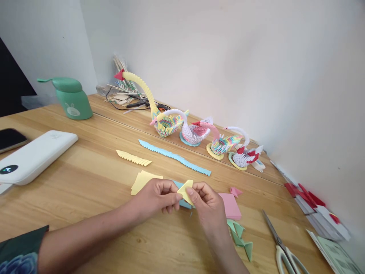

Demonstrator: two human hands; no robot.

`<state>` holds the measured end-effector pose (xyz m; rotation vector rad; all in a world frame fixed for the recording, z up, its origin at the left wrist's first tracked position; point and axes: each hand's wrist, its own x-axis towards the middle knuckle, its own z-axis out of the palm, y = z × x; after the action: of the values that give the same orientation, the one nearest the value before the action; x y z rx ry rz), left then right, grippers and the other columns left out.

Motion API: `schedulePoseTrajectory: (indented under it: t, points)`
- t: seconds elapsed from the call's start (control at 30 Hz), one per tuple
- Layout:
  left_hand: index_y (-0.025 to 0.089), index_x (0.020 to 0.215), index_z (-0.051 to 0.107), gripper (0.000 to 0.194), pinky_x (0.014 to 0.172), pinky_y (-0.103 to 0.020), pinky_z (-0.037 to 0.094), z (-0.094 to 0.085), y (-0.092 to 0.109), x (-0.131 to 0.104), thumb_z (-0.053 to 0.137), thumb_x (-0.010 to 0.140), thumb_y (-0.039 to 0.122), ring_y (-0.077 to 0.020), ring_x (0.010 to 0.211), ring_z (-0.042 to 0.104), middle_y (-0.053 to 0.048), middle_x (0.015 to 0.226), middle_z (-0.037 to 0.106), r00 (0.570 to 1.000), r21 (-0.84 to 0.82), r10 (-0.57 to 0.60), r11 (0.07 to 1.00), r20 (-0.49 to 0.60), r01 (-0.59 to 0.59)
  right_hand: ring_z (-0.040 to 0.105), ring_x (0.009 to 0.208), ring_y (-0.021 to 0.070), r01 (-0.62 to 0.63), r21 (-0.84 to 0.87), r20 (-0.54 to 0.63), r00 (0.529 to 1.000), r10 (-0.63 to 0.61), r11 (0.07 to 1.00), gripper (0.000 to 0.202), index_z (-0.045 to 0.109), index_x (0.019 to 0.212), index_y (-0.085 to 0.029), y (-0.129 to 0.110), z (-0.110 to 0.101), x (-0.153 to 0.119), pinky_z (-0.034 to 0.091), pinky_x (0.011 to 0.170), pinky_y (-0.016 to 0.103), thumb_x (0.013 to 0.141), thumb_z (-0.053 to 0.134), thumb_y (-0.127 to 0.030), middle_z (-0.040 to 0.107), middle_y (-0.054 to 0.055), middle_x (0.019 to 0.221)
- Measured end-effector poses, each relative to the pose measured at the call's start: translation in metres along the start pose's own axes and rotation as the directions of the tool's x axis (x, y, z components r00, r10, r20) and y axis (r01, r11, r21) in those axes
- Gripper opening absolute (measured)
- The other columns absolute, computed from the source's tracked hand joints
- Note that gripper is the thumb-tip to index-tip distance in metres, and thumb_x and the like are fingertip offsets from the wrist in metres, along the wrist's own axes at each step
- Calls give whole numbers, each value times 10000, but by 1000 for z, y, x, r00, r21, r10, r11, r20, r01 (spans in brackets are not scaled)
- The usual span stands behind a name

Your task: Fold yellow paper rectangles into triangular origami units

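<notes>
A small folded piece of yellow paper (186,190) is pinched between both hands above the table. My left hand (162,195) grips its left corner with thumb and fingertips. On its right side, my right hand (205,198) presses the paper between thumb and curled fingers. Yellow paper sheets (144,180) lie just behind my left hand. Blue paper (185,203) shows beneath the hands, partly hidden by them. Beside my right hand are a stack of pink paper (230,206) and several green folded triangles (239,236).
A blue folded strip (175,156) and a shorter yellow strip (133,157) lie farther back. Several paper swans (196,133) stand along the wall. Scissors (281,243) lie at right. A white power bank (40,156), a phone (11,139) and a green container (73,99) are at left.
</notes>
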<state>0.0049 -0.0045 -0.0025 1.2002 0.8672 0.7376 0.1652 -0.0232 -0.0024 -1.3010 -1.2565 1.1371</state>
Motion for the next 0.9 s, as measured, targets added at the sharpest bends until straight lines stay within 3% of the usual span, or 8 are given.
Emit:
schedulePoseTrajectory:
  t: [0.27, 0.6, 0.73, 0.9]
  points:
    - [138, 651, 620, 275, 497, -196, 405, -9, 2, 3, 626, 736, 399, -87, 517, 532, -1, 626, 643, 992, -42, -26, 999, 123, 32, 409, 564, 103, 15, 12, 70, 997, -16, 1000, 244, 556, 707, -163, -2, -3, 1, 331, 530, 217, 787, 598, -389, 503, -34, 606]
    - [147, 588, 594, 283, 477, -184, 370, -5, 6, 1, 558, 755, 373, -77, 477, 466, 20, 553, 586, 999, 140, 40, 990, -33, -35, 429, 557, 108, -2, 8, 9, 1000, 2, 1000, 242, 588, 685, -169, -3, -3, -1, 340, 526, 217, 756, 643, -394, 530, -29, 597]
    - [151, 573, 587, 272, 496, -192, 372, -2, 7, -2, 553, 751, 354, -87, 491, 470, 18, 548, 580, 998, 168, 52, 985, -48, -43, 483, 596, 132, -47, 89, 33, 998, 44, 995, 302, 631, 825, -173, -4, -3, -2, 381, 556, 232, 757, 618, -467, 550, -11, 641]
    - [149, 553, 577, 265, 520, -199, 348, 1, 3, -5, 532, 773, 291, -94, 513, 457, 27, 526, 543, 995, 257, 102, 961, 11, -101, 347, 490, 77, -12, 39, 52, 999, 10, 999, 300, 560, 601, -159, -2, 3, -4, 271, 459, 197, 696, 702, -406, 434, -59, 522]
